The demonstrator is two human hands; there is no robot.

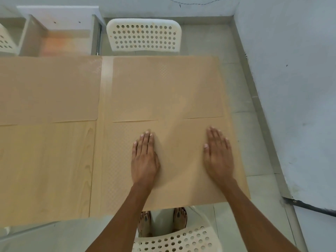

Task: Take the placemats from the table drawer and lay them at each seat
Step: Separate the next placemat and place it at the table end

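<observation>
**Both palms flat on the near placemat**

The left hand [144, 159] and right hand [218, 157] lay open, fingers spread, pressing the near placemat [174, 160] onto the table [45, 170]. Its long axis ran across the person, directly beneath both hands, nearer than the far placemat [167, 88].

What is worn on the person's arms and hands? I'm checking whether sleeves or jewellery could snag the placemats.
Nothing shows: the left hand and right hand are bare, with no gloves, rings, watch or bracelets visible. Both forearms are uncovered as far as the frame shows, no sleeves in view. The fingernails look short and unpainted.
</observation>
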